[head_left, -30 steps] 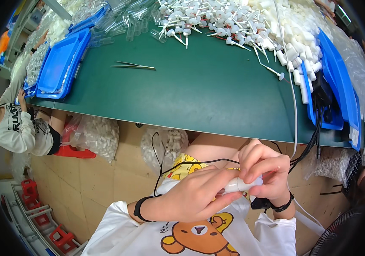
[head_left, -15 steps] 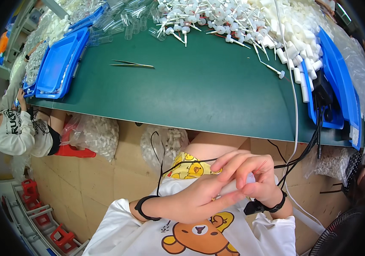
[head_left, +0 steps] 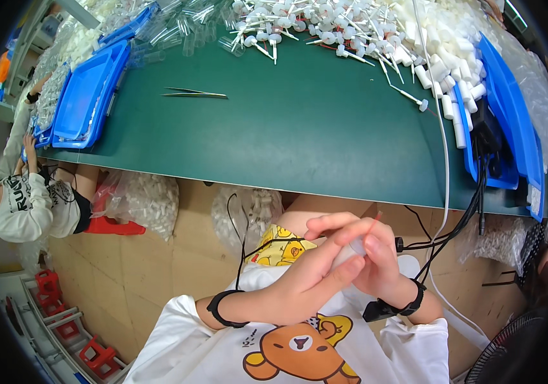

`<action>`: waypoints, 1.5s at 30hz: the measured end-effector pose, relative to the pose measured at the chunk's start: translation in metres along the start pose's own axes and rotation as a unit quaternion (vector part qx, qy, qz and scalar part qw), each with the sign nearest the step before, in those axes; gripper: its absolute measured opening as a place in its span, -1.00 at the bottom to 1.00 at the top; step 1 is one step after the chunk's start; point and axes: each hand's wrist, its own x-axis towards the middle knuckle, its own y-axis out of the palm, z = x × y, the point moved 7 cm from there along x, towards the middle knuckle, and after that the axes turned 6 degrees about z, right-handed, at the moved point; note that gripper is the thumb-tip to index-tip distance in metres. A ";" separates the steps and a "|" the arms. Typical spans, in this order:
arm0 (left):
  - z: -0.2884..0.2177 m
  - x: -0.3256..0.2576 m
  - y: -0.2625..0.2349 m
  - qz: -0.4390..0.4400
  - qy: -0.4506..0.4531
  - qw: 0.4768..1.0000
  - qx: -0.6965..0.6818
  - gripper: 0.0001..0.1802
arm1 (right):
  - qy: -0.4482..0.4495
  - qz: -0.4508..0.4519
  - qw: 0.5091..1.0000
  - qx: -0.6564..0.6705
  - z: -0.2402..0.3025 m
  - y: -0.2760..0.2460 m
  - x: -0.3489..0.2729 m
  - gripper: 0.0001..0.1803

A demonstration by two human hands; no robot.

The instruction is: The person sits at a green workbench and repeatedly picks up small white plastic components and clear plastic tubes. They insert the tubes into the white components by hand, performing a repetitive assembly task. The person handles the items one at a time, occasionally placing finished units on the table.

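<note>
Both hands meet just below the table edge, over the person's lap: the left hand (head_left: 306, 281) lies across the front with fingers stretched along a small white plastic tube (head_left: 351, 253), and the right hand (head_left: 376, 259) curls round it from behind, thumb and fingertips pinched on the piece, so the tube is clasped between the two. A thin red stem (head_left: 374, 221) sticks up from the grip past the right forefinger. Each wrist carries a black band. Outward, the dark green table top (head_left: 312, 141) holds a pair of metal tweezers (head_left: 194, 94) lying flat near its far left. Along the far edge sprawls a heap of white capped parts with thin stems (head_left: 312, 22), and to the right a pile of plain white tubes (head_left: 443, 57) spills against a tilted blue tray (head_left: 511, 121). Another blue tray (head_left: 88, 96) sits at the left end. Clear bags of white parts (head_left: 142, 198) hang or rest under the table, above a tan floor. Another person in a white sleeve (head_left: 21, 208) sits at the far left.
</note>
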 end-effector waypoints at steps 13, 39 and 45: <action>0.080 -0.005 -0.025 -0.081 -0.138 0.967 -0.196 -0.63 | 0.207 -0.119 0.971 -0.029 -0.042 -0.003 -0.021 -0.58; 0.086 0.018 -0.045 -0.103 -0.138 0.982 -0.080 -0.69 | 0.239 -0.261 0.935 0.019 -0.063 -0.023 -0.024 -0.54; 0.095 0.017 -0.048 -0.106 -0.185 0.977 -0.027 -0.67 | 0.235 -0.285 0.929 0.013 -0.068 -0.031 -0.020 -0.54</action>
